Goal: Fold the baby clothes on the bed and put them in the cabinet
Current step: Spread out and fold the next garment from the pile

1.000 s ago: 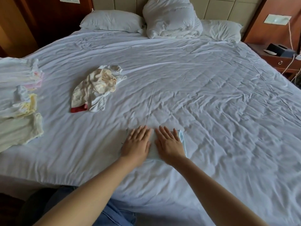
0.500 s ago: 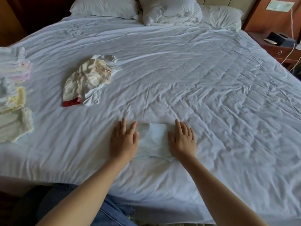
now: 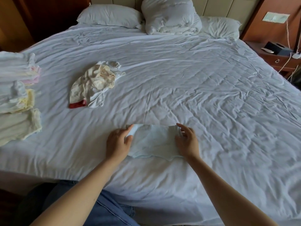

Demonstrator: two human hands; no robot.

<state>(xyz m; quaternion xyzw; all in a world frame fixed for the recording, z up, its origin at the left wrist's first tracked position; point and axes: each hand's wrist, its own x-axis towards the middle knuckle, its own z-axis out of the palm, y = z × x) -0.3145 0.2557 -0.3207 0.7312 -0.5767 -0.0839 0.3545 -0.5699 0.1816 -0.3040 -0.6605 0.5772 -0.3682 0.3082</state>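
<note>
Pinching a pale blue folded baby garment (image 3: 153,142) by its left corner, the left hand (image 3: 118,142) is gripping it near the white bed's (image 3: 211,95) front edge. The right hand (image 3: 187,141) is touching the right edge, its grip too blurred to tell. Crumpled cream clothes (image 3: 92,84) and folded pastel stacks (image 3: 17,95) are lying apart, leftward.

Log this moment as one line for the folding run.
step: folding | left hand pinches left end of pale blue garment | right hand at right end, grip unclear | crumpled heap not yet folded
</note>
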